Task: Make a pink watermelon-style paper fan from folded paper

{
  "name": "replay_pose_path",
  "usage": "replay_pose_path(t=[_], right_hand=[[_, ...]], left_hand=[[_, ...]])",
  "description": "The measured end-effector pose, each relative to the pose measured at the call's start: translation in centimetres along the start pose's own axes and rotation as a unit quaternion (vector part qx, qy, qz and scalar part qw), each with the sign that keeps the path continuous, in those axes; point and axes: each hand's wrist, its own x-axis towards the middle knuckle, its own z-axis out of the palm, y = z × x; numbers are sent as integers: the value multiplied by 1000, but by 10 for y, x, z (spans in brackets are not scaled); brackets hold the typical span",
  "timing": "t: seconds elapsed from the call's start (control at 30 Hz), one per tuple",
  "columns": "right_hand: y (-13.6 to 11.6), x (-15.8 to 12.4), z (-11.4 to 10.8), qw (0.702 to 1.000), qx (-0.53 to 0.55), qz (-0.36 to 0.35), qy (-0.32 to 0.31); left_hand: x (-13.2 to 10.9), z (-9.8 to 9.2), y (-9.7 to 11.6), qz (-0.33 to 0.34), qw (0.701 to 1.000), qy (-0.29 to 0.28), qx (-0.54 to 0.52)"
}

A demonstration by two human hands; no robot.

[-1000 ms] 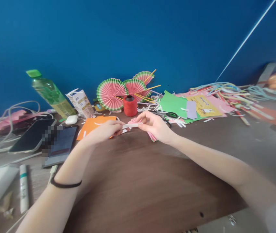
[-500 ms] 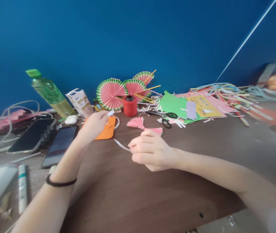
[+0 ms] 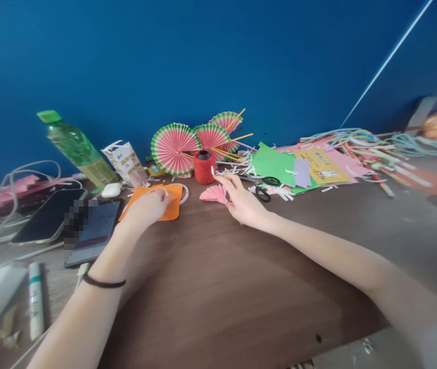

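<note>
My left hand (image 3: 148,206) is over an orange flat square piece (image 3: 172,207), fingers curled together. A thin white strip (image 3: 161,190) shows at its fingertips; whether they grip it is unclear. Part of a white ring (image 3: 186,193) sticks out past the orange edge. My right hand (image 3: 244,204) reaches over a pink pleated paper piece (image 3: 213,193), its fingers apart, the thumb close to the pleats. A small white strip (image 3: 213,171) stands at the right index fingertip and seems to cling there. The hand hides the other half of the pleated paper.
Behind are a red thread spool (image 3: 204,168), round pleated fans (image 3: 175,148) on sticks and black-handled scissors (image 3: 263,193). Coloured paper sheets (image 3: 274,165) and scraps lie right. To the left are a green bottle (image 3: 76,146), a carton (image 3: 126,165), phones (image 3: 49,215) and a marker (image 3: 36,300).
My left hand has lowered onto the orange piece. My right hand has moved forward to the pink pleated paper and its fingers have spread; the long white strip hanging from it no longer shows.
</note>
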Motion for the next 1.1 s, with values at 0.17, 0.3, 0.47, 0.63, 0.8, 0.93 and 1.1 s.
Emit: replay_pose_path(t=[0.17, 0.3, 0.47, 0.63, 0.8, 0.93, 1.1], right_hand=[[-4, 2, -3, 985, 165, -3, 54], [-12, 2, -9, 961, 270, -28, 46], [-16, 1, -19, 939, 334, -47, -71], [-18, 0, -28, 907, 381, -46, -174], [-20, 0, -32, 887, 400, -51, -227], [-16, 4, -32, 877, 421, -56, -223], [-9, 15, -35, 886, 462, -20, 34]], left_hand=[[-6, 1, 12, -3, 986, 139, 88], [-10, -2, 18, -20, 983, 161, 87], [-10, -11, 24, 49, 987, 133, -70], [-20, -15, 37, 141, 965, -131, -176], [-31, -16, 47, 173, 916, -302, -198], [-31, -15, 46, 182, 887, -369, -210], [-25, -9, 42, 112, 877, -371, -285]])
